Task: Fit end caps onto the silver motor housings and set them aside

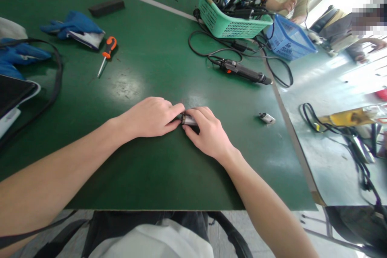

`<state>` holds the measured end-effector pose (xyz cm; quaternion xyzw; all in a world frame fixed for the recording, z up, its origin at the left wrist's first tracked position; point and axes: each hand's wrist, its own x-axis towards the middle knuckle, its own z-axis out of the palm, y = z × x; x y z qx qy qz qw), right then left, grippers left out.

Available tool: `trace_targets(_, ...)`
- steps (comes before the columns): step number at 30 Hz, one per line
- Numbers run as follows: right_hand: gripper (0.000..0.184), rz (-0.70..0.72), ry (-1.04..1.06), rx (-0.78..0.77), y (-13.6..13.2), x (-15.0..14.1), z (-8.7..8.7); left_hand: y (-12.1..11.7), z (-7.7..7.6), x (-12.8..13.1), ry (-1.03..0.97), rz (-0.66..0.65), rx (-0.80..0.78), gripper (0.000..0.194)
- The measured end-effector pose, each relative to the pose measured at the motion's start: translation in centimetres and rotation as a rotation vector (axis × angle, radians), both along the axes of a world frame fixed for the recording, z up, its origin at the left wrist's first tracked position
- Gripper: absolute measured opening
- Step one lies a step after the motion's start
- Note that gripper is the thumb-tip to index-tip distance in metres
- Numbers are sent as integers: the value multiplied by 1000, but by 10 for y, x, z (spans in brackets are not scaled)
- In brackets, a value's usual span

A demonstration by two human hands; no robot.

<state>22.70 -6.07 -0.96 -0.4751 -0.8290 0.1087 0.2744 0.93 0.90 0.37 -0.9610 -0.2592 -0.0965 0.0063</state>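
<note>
Both hands meet over the middle of the green table (145, 177). My right hand (208, 129) is closed round a small silver metal cylinder (190, 120) with a dark, brass-toned end, which points left. The thumb and fingers of my left hand (157, 117) pinch at that dark end, and its tip is hidden behind them. To the right, apart from my hands, lies a similar small silver cylinder (267, 118) with a dark end. Further off, an electric screwdriver (243, 71), black with an orange switch, lies with its cable attached.
A green basket (232, 30) full of cables and tools stands at the back, beside a blue basket (290, 38). At left lie an orange-black screwdriver (108, 53), blue gloves (74, 28) and a dark block (107, 7). People sit at the far right.
</note>
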Motion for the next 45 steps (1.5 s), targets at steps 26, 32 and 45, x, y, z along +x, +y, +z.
trace_targets(26, 25, -9, -11, 1, -1, -1, 1, -1, -1, 0, 18, -8, 42, 24)
trace_targets(32, 30, -19, -17, 4, -1, -1, 0, -1, 0, 0, 12, -7, 49, 25)
trace_targets(45, 26, -30, -12, -4, -1, -3, 0, -1, 0, -1, 23, -10, 44, 25)
